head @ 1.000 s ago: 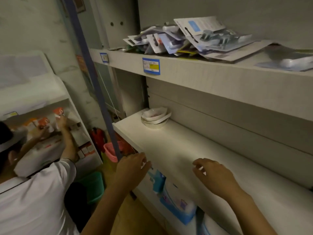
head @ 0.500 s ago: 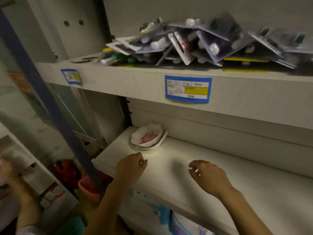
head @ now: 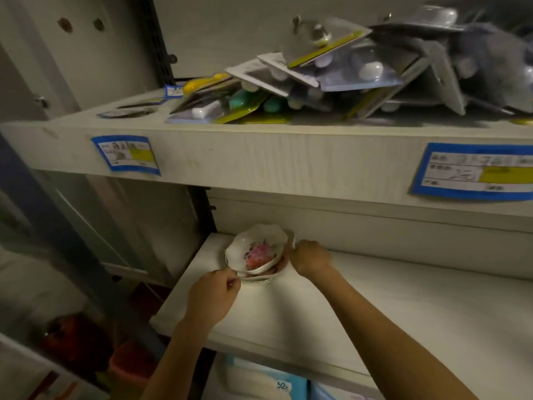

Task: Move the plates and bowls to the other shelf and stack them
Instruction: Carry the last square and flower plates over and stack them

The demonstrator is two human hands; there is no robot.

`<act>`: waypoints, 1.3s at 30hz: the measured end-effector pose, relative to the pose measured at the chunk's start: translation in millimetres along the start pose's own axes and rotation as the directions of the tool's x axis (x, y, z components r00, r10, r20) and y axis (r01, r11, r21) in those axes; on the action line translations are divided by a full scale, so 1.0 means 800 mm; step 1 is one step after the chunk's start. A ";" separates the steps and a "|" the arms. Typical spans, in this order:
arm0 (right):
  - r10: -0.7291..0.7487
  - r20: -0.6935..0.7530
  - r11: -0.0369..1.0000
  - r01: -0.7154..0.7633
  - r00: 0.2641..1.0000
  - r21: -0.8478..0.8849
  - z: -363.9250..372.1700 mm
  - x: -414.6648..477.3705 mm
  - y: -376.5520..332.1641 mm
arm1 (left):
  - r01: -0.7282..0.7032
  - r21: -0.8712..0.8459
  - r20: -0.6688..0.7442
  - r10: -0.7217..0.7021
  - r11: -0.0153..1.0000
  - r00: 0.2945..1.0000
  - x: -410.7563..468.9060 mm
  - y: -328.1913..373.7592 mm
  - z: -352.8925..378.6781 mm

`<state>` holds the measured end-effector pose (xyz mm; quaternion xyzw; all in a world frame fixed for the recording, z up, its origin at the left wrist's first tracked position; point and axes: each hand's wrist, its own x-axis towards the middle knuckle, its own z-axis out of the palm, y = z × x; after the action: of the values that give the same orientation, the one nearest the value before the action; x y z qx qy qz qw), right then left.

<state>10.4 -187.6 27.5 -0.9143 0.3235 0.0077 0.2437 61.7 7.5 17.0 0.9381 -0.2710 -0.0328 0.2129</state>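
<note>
A small stack of white scalloped bowls and plates [head: 253, 252] with a pink flower print sits at the far left end of the middle shelf [head: 375, 307]. The top bowl tilts toward me. My left hand [head: 215, 295] pinches the stack's near-left rim. At the stack's right rim, my right hand [head: 310, 258] has its fingers curled round the edge. Both forearms reach in from the lower edge of the view.
The shelf above [head: 259, 151] overhangs the stack and carries a heap of blister-packed goods [head: 331, 79]; blue price labels [head: 127, 153] are stuck on its front. A blue post [head: 43, 215] stands left. Red and pink containers [head: 78, 339] sit on the floor below.
Both hands have moved forward from the shelf's front edge to the stack and taken hold of its rims. The camera has come closer and turned toward the shelf.
</note>
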 end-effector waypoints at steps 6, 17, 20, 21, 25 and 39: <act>0.033 -0.074 0.984 -0.045 0.997 -0.172 0.010 0.031 -0.022 | -0.016 -0.005 0.001 0.016 1.000 1.000 0.004 -0.020 -0.001; 0.040 -0.025 0.905 -0.047 0.999 -0.422 0.010 0.043 -0.036 | -0.009 0.014 0.012 0.009 1.000 1.000 0.006 -0.034 0.001; 0.032 0.000 0.887 -0.029 0.999 -0.461 0.002 0.047 -0.044 | 0.001 0.008 0.026 -0.001 1.000 1.000 0.007 -0.038 0.002; 0.028 0.009 0.896 -0.022 1.000 -0.444 -0.002 0.048 -0.046 | 0.003 0.009 0.026 -0.003 1.000 1.000 0.008 -0.038 0.001; 0.038 -0.014 0.952 -0.040 0.999 -0.302 -0.022 0.045 -0.042 | 0.021 0.003 0.013 -0.021 1.000 1.000 0.013 -0.039 0.002; 0.213 -0.197 0.971 -0.230 0.957 -0.067 -0.085 -0.057 0.101 | 0.046 0.324 0.046 -0.064 0.945 0.997 0.094 0.005 0.063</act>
<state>-83.5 -245.3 59.6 -0.8789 0.4447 -0.0372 0.1685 114.6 -54.1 -22.5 0.9663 -0.2522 -0.0200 0.0479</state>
